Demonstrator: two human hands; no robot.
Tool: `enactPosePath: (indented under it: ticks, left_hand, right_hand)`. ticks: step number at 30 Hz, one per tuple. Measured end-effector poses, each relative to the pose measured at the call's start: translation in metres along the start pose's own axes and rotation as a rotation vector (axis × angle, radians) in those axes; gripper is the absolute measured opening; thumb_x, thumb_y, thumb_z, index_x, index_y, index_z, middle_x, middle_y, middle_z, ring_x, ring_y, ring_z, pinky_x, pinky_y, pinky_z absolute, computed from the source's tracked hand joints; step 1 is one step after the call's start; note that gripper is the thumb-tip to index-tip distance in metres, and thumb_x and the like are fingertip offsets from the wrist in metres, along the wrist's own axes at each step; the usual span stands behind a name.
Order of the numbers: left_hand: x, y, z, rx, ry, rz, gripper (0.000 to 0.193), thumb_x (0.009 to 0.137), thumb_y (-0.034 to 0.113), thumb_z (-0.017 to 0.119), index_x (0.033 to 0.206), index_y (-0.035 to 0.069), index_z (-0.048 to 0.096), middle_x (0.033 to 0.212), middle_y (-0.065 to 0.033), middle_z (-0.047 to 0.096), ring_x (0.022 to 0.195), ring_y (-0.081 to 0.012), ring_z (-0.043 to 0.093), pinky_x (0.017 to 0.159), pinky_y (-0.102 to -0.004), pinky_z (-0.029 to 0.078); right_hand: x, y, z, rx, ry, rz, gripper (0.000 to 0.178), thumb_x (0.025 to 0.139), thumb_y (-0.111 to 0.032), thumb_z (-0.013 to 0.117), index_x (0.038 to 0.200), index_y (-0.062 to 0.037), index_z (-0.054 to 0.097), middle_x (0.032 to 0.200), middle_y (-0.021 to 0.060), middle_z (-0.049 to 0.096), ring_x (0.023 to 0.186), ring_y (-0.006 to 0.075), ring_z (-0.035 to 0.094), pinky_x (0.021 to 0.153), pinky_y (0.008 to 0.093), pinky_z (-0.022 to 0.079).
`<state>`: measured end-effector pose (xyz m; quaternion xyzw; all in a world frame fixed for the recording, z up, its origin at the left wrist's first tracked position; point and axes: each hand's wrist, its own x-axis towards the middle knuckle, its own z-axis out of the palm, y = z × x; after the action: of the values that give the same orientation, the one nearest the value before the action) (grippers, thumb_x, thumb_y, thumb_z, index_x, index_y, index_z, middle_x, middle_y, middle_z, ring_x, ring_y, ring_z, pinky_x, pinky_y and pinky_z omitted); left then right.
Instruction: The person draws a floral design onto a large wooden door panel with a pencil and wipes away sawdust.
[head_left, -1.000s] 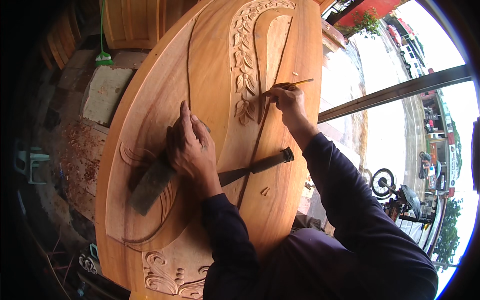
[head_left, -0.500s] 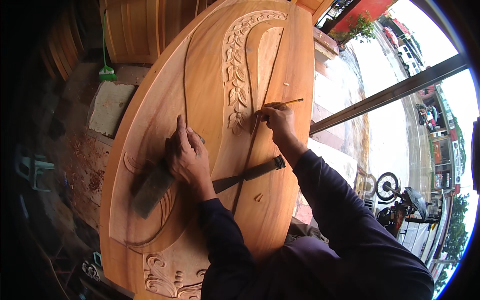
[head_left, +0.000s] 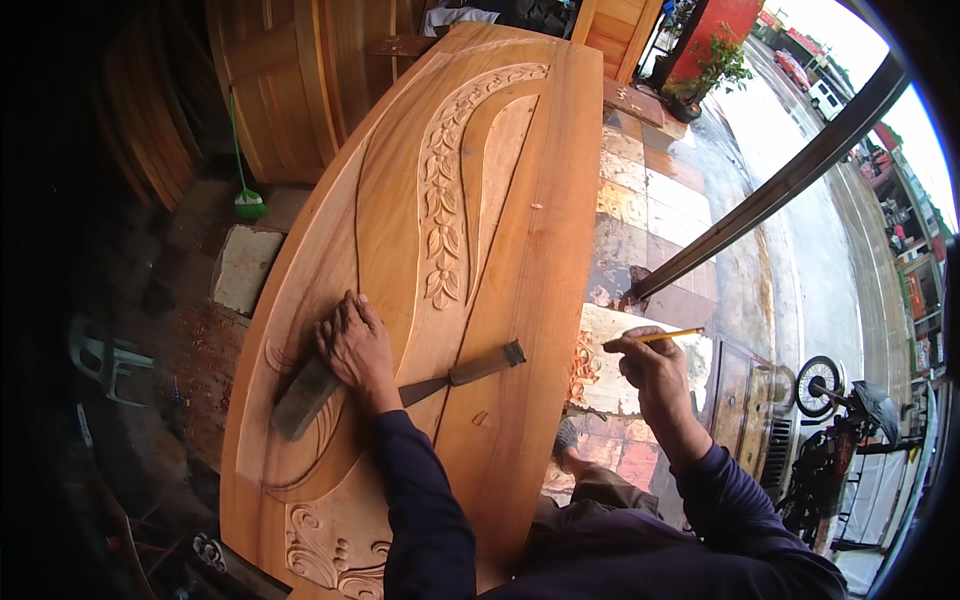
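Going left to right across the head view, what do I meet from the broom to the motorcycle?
Broom → left hand → chisel → right hand, holding a pencil → motorcycle.

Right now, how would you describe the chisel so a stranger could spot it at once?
Find the large carved wooden panel. On its lower half, right of the left hand, lies the chisel, its blade on the hand's side. Its ringed handle end sets it apart from the dark block under that hand.
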<state>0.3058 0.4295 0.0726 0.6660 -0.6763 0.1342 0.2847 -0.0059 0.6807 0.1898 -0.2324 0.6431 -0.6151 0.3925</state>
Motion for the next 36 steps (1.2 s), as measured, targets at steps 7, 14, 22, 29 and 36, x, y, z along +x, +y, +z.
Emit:
enactPosePath:
  ticks: [7, 14, 22, 29, 36]
  left_hand:
    - [0.010, 0.009, -0.017, 0.115, -0.226, -0.072, 0.052, 0.110, 0.046, 0.037, 0.131, 0.012, 0.070, 0.125, -0.0086, 0.073, 0.119, -0.0305, 0.066, 0.119, -0.0508, 0.036]
    - [-0.065, 0.144, -0.082, -0.264, 0.043, 0.163, 0.049, 0.107, 0.033, 0.052, 0.145, 0.003, 0.057, 0.148, -0.0178, 0.058, 0.143, -0.0434, 0.046, 0.123, -0.0587, 0.026]
    - [-0.258, 0.348, -0.090, -0.588, -0.444, 0.264, 0.055, 0.104, 0.036, 0.057, 0.153, 0.012, 0.052, 0.162, -0.0207, 0.041, 0.153, -0.0469, 0.028, 0.125, -0.0574, 0.023]
    - [-0.257, 0.370, -0.087, -0.429, -0.473, 0.241, 0.066, 0.103, 0.034, 0.058, 0.161, 0.009, 0.038, 0.168, -0.0227, 0.028, 0.155, -0.0486, 0.021, 0.126, -0.0547, 0.022]
    - [-0.257, 0.371, -0.084, -0.381, -0.458, 0.212, 0.069, 0.098, 0.039, 0.062, 0.157, 0.008, 0.044, 0.165, -0.0217, 0.033, 0.155, -0.0456, 0.024, 0.126, -0.0567, 0.021]
  right_hand:
    - [-0.032, -0.017, -0.111, 0.238, 0.079, 0.075, 0.014, 0.092, -0.006, 0.073, 0.103, -0.0044, 0.064, 0.090, 0.0117, 0.076, 0.058, 0.0071, 0.055, 0.049, 0.0191, 0.034]
    - [-0.025, 0.001, -0.281, 0.339, 0.322, 0.068, 0.014, 0.094, -0.006, 0.072, 0.106, -0.0062, 0.064, 0.093, 0.0132, 0.075, 0.059, 0.0075, 0.056, 0.049, 0.0173, 0.036]
    - [-0.032, 0.053, -0.448, 0.404, 0.451, 0.176, 0.017, 0.094, -0.008, 0.073, 0.109, -0.0085, 0.065, 0.096, 0.0132, 0.077, 0.063, 0.0059, 0.058, 0.052, 0.0146, 0.039]
    - [-0.036, 0.069, -0.545, 0.366, 0.656, 0.154, 0.017, 0.095, -0.011, 0.073, 0.111, -0.0096, 0.065, 0.094, 0.0080, 0.076, 0.067, 0.0053, 0.058, 0.054, 0.0139, 0.040]
    - [0.020, 0.049, -0.521, 0.387, 0.559, 0.186, 0.013, 0.096, -0.011, 0.073, 0.107, -0.0103, 0.066, 0.093, 0.0087, 0.076, 0.067, 0.0057, 0.061, 0.051, 0.0135, 0.039]
